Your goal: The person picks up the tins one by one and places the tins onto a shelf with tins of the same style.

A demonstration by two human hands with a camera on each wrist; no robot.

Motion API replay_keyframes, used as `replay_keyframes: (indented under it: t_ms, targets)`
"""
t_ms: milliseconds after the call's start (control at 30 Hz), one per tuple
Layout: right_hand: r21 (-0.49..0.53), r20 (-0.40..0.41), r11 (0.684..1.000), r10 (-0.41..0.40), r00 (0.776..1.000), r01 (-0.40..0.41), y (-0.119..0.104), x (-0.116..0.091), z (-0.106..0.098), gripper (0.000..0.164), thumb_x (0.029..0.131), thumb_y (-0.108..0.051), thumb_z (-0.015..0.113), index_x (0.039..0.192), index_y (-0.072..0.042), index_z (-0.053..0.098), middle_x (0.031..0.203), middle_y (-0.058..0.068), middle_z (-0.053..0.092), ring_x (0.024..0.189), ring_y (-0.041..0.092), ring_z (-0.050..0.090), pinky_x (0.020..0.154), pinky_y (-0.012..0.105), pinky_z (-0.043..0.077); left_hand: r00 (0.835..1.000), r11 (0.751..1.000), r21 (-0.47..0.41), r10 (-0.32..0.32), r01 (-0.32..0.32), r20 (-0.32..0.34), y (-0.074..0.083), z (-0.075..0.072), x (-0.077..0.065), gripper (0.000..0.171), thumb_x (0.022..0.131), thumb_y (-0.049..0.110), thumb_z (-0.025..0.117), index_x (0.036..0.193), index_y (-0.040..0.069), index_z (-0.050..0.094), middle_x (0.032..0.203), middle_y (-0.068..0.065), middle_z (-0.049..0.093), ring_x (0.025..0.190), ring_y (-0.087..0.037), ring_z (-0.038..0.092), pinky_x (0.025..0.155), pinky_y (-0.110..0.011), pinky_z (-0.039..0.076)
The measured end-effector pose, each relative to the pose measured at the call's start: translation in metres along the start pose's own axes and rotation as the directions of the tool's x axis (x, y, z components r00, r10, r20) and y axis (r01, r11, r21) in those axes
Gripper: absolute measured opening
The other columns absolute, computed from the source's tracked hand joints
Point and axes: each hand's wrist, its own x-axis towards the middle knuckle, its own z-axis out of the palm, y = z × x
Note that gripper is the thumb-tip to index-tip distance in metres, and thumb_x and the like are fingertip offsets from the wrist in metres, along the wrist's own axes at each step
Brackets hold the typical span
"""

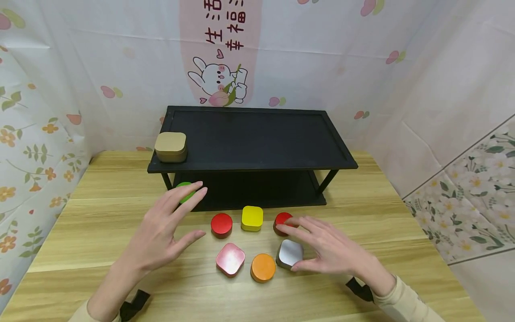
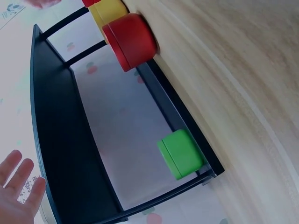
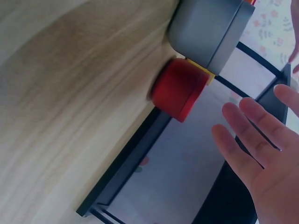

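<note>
My left hand (image 1: pixel 161 237) is held out with its fingers extended, in front of the left end of a black two-tier shelf (image 1: pixel 249 138). It holds nothing and partly hides a green tin (image 2: pixel 180 154) that sits on the lower tier. At the right, my right hand (image 1: pixel 326 246) reaches over a round red tin (image 1: pixel 283 218) and a silver-grey square tin (image 1: pixel 290 253). Its fingers are spread, and in the right wrist view they stand apart from both tins. Nothing is in its grasp.
Between the hands lie another red tin (image 1: pixel 221 224), a yellow square tin (image 1: pixel 252 218), a pink square tin (image 1: pixel 230 258) and an orange round tin (image 1: pixel 263 267). A gold tin (image 1: pixel 171 145) stands on the shelf's top left corner. Patterned cloth (image 1: pixel 322 71) hangs behind.
</note>
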Motion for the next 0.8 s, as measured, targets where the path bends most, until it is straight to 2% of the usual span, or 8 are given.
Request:
replay_keyframes:
  t_ms: [167,333,600,700,800]
  targets:
    - [0.005,-0.012,1.000,0.006,1.000,-0.006,0.001,-0.004,0.005,0.093,0.078,-0.065,0.082,0.156,-0.033,0.043,0.141,-0.008,0.059,0.121,0.012,0.060,0.098,0.044,0.060,0.997,1.000,-0.026,-0.002,0.000,-0.075,-0.001,-0.001,0.004,0.067,0.105,0.058,0.046,0.149,0.008,0.055,0.146,-0.012,0.058,0.129,-0.029,0.052,0.124,-0.014,0.027]
    - [0.020,-0.024,1.000,0.004,1.000,-0.004,0.001,-0.006,0.009,0.089,0.076,-0.062,0.084,0.150,-0.025,0.053,0.136,-0.007,0.061,0.118,0.013,0.062,0.094,0.042,0.062,0.986,0.999,-0.043,0.011,-0.019,-0.165,-0.003,-0.003,0.008,0.066,0.105,0.055,0.050,0.143,0.002,0.059,0.139,-0.017,0.062,0.124,-0.032,0.055,0.121,-0.013,0.032]
    - [0.036,-0.020,0.999,0.012,1.000,-0.011,0.001,-0.010,0.015,0.082,0.076,-0.060,0.085,0.142,-0.019,0.059,0.129,-0.009,0.064,0.110,0.010,0.063,0.087,0.035,0.064,0.973,0.998,-0.055,-0.039,0.027,-0.228,-0.007,-0.011,0.011,0.067,0.105,0.055,0.049,0.140,0.000,0.060,0.136,-0.021,0.062,0.122,-0.034,0.053,0.118,-0.011,0.034]
    - [0.042,-0.007,0.999,0.032,0.999,-0.032,0.001,-0.011,0.016,0.081,0.076,-0.061,0.086,0.141,-0.019,0.060,0.128,-0.009,0.064,0.109,0.008,0.063,0.086,0.032,0.064,0.960,0.996,-0.075,-0.067,0.048,-0.270,-0.009,-0.013,0.013,0.068,0.105,0.056,0.049,0.139,-0.002,0.061,0.134,-0.023,0.062,0.122,-0.034,0.052,0.117,-0.012,0.035]
    - [0.051,0.012,0.997,0.056,0.998,-0.056,-0.001,-0.012,0.016,0.081,0.075,-0.061,0.086,0.140,-0.020,0.061,0.129,-0.009,0.065,0.109,0.008,0.063,0.087,0.031,0.064,0.938,0.992,-0.116,-0.093,0.057,-0.333,-0.011,-0.013,0.015,0.068,0.105,0.055,0.051,0.136,-0.004,0.062,0.131,-0.026,0.062,0.121,-0.031,0.053,0.115,-0.014,0.037]
